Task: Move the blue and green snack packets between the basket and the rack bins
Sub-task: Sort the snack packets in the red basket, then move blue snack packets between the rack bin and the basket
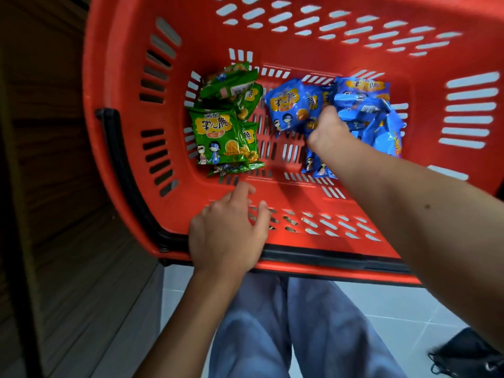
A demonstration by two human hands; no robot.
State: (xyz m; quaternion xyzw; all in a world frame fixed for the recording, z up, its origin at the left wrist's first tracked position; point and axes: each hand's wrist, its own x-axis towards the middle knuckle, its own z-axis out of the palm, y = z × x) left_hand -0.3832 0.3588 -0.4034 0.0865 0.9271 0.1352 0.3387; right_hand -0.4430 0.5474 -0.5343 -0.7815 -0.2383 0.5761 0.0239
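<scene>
A red plastic basket (120, 77) fills the head view. On its floor several green snack packets (218, 132) lie piled at the left and several blue snack packets (362, 105) at the right. My right hand (326, 129) reaches down into the blue pile; its fingers are buried among the packets and hidden, and a blue packet (291, 107) lies against it. My left hand (229, 230) rests on the basket's near inner wall by the rim, fingers spread and slightly bent, holding nothing.
The basket's black handle (122, 165) lies along its left and near rim. A dark wooden panel (54, 186) stands at the left. Below the basket are my grey trousers (300, 331), a pale tiled floor (395, 309) and a black shoe (466, 353).
</scene>
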